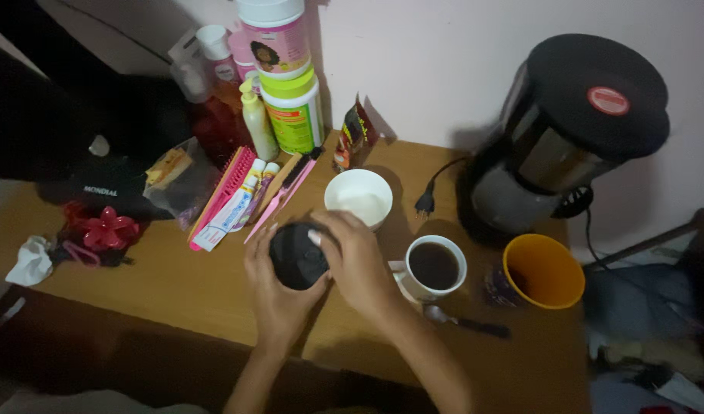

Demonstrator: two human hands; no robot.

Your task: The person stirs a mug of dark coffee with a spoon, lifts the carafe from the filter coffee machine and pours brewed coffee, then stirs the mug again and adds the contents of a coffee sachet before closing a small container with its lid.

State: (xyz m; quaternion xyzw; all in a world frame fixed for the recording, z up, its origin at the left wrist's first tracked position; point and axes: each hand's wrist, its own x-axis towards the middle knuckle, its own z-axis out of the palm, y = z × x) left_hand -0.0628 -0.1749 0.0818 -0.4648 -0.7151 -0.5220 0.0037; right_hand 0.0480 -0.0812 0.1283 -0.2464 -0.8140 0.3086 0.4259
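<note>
Wooden tabletop (175,284) below; my left hand (271,287) cups the round black container (297,257) from beneath, my right hand (356,257) gripping its rim from the right. Both close, equally near; white bowl (359,195) just beyond.

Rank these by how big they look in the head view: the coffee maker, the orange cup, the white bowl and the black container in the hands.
1. Coffee maker, clearly largest.
2. Orange cup.
3. White bowl and black container look about alike; both hands partly cover the container, so I won't rank them.
</note>
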